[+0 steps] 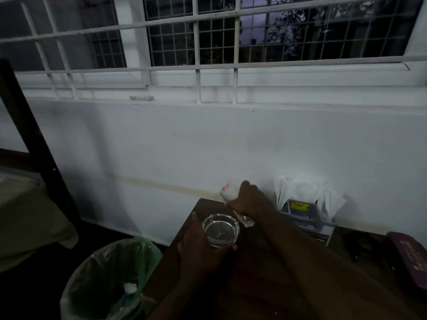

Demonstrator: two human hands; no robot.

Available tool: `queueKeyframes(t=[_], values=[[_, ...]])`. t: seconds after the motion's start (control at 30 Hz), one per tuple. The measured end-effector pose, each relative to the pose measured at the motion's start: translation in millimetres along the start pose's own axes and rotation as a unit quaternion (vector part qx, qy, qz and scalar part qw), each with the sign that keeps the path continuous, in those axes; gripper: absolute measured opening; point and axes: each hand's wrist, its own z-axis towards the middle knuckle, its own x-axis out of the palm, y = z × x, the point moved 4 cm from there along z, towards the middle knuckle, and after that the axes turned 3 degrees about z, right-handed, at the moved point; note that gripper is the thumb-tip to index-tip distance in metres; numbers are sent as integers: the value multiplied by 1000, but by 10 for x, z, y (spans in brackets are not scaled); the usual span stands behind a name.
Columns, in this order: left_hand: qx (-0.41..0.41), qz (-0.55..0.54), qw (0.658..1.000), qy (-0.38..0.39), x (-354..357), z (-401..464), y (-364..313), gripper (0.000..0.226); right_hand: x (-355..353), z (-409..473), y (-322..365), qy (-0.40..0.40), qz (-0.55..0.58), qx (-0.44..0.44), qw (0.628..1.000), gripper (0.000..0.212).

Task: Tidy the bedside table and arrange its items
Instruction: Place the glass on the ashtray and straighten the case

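Dim light, wide-angle view down onto a dark wooden bedside table [254, 285] set against a white wall [208, 146].

Nearest: both forearms reach in from the bottom edge. Left hand [203, 252] cups a clear glass ashtray [220, 229] from its near-left side, thumb along the left rim and fingers curled under the near rim, closed around the glass. The ashtray is round, mouth up, level, near the table's far-left corner; cannot tell whether it rests on the top or is lifted just clear.

Just beyond it: right hand [248, 199] closed around a crumpled white-and-clear plastic packet [227, 192] with a small red mark. Packet's long axis runs diagonally: the white end sticks up and far-left toward the wall, the clear end trails down and near-right past the ashtray's far rim. Motion blur here.

Off the table's left edge, on the floor: a bin lined with a green bag [111, 280], a white scrap inside.

Right side: a dark purple flat case [409, 257] near the right edge. Further back against the wall, a grey box holding white tissue or a bag [305, 204], yellow label showing.

Far left: bed frame post [34, 139]. Above: barred window [231, 38].
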Motion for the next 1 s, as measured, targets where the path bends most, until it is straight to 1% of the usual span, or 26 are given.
queueKeyframes(t=[0.07, 0.13, 0.23, 0.33, 0.4, 0.53, 0.63, 0.77, 1.0], values=[[-10, 3, 1000, 8, 59, 95, -52, 115, -161, 1, 96, -51, 39, -35, 997, 82], [-7, 21, 1000, 6, 129, 198, -148, 117, -301, -19, 177, -87, 107, -63, 988, 86], [-13, 56, 998, -7, 226, 369, -247, 119, -366, -85, 197, -107, 200, -77, 971, 89], [-17, 54, 998, 15, 332, 494, -251, 115, -283, -138, 154, -123, 240, -78, 960, 87], [-30, 49, 998, 6, 357, 514, -208, 117, -194, -144, 123, -130, 254, -72, 956, 86], [-50, 99, 993, -44, 343, 513, -199, 117, -36, -126, 70, -138, 261, -57, 954, 85], [-56, 98, 993, -45, 329, 508, -197, 117, 36, -130, 31, -139, 257, -54, 955, 86], [-44, 91, 994, -42, 342, 504, -177, 115, 85, -119, -36, -151, 255, -47, 954, 85], [-57, 87, 993, -47, 332, 498, -202, 118, 185, -89, -93, -153, 261, -37, 952, 86]])
